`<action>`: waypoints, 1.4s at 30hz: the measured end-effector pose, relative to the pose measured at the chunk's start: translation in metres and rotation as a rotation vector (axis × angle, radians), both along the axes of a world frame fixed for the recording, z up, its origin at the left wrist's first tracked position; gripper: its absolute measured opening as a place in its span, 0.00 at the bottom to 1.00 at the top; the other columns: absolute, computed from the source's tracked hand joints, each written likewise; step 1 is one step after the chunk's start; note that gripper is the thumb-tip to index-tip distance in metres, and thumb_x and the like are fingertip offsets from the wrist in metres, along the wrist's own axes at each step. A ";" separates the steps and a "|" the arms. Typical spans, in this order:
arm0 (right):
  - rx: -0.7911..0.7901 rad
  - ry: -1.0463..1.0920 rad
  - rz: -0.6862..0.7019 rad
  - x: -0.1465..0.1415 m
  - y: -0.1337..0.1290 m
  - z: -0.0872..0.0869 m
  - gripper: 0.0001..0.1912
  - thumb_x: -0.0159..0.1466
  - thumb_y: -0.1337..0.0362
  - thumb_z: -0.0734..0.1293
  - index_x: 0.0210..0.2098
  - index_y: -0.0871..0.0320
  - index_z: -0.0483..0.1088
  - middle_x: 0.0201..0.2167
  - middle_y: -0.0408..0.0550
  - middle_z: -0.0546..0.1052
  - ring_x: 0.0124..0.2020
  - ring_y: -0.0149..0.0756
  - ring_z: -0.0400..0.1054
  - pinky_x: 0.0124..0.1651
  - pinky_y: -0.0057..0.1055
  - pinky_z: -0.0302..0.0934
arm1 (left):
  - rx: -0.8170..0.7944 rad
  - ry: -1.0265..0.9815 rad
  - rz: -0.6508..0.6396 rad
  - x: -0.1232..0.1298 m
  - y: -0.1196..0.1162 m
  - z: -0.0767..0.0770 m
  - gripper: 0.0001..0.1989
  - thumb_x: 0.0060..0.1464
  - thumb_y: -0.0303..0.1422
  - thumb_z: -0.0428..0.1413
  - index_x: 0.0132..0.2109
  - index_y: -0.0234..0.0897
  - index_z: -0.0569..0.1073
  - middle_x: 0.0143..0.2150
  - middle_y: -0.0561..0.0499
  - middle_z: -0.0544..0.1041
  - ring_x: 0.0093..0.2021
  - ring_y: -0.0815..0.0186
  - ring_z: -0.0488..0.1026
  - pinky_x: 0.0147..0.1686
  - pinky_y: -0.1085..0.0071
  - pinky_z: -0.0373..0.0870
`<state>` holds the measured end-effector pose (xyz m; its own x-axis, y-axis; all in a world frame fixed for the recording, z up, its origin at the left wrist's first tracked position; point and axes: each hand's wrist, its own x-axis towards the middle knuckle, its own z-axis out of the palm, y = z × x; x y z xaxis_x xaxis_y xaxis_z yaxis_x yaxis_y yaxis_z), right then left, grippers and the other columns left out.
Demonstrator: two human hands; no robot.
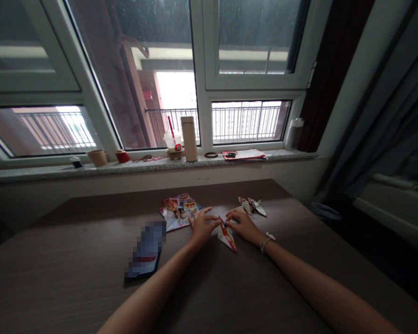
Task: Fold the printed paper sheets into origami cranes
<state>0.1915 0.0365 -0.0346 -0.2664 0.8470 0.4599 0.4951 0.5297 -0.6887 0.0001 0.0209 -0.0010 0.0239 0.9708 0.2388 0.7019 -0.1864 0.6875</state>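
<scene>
Between my hands is a small piece of folded printed paper (227, 237), white with red and yellow, its pointed end toward me. My left hand (204, 226) pinches its far tip from the left with thumb and forefinger. From the right, my right hand (243, 225) grips the same far end with its fingertips. The exact fold under the fingers is hidden. Beyond my right hand lie folded paper shapes (252, 206) with pointed wings, in similar printed paper. Next to my left hand is a loose stack of colourful printed sheets (179, 212).
A phone (146, 250), its screen blurred, lies left of my left forearm on the brown table (73, 260). Along the windowsill (139, 168) stand a beige flask (189, 139), a plastic cup with a red straw (173, 140), a paper cup (97, 158), scissors (230, 155) and papers (249, 154).
</scene>
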 end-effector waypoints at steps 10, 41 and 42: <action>-0.008 -0.004 0.018 -0.001 -0.001 0.001 0.05 0.59 0.61 0.72 0.28 0.54 0.76 0.43 0.49 0.77 0.50 0.42 0.66 0.58 0.44 0.53 | 0.026 -0.004 -0.028 0.000 -0.001 -0.001 0.03 0.50 0.35 0.64 0.31 0.44 0.82 0.60 0.51 0.73 0.63 0.51 0.62 0.66 0.44 0.43; -0.026 0.152 -0.031 0.001 -0.003 0.009 0.08 0.61 0.58 0.68 0.32 0.55 0.75 0.37 0.48 0.78 0.44 0.41 0.69 0.52 0.40 0.58 | 0.055 0.055 -0.063 0.001 -0.004 -0.004 0.03 0.51 0.36 0.63 0.31 0.45 0.81 0.60 0.52 0.72 0.64 0.53 0.59 0.67 0.43 0.37; -0.019 0.144 -0.014 0.001 -0.002 0.008 0.09 0.61 0.57 0.68 0.30 0.55 0.75 0.37 0.48 0.78 0.44 0.41 0.69 0.53 0.40 0.58 | 0.055 0.058 -0.058 0.001 -0.005 -0.004 0.03 0.52 0.35 0.63 0.31 0.45 0.81 0.60 0.52 0.72 0.64 0.53 0.59 0.67 0.42 0.36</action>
<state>0.1926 0.0343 -0.0269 -0.1875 0.8589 0.4767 0.3977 0.5101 -0.7626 0.0009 0.0164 -0.0047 0.0948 0.9530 0.2879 0.7276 -0.2637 0.6333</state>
